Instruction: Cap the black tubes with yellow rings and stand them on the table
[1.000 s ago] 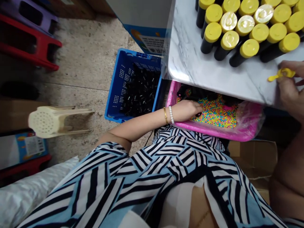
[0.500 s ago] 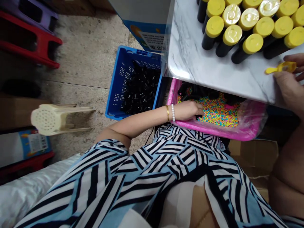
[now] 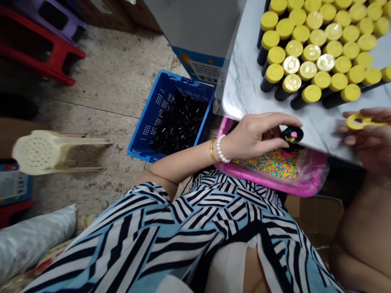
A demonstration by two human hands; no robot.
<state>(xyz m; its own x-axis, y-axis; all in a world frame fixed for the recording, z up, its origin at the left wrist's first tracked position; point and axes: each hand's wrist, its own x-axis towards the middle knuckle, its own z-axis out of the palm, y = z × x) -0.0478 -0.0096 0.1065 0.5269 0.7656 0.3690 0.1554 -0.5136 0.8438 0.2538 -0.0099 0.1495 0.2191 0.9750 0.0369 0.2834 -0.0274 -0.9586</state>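
White marble-patterned tabletop filled the upper right of the frame, bearing rows of yellow-capped black plastic tubes; a blue perforated plastic crate stood left of centre. Right of centre, by the table's front edge, the person's left hand had thumb and fingers closed around an open black cylindrical tube, small coloured balls visible inside. Its mouth faced upward; its long axis was foreshortened, the lower part hidden. At the right edge, the right hand pinched a yellow plastic ring-ended piece. With its ring end leftward, that piece was right of the tube, slightly higher in the frame, clearly apart. Under the left hand lay a bright pink plastic tray.
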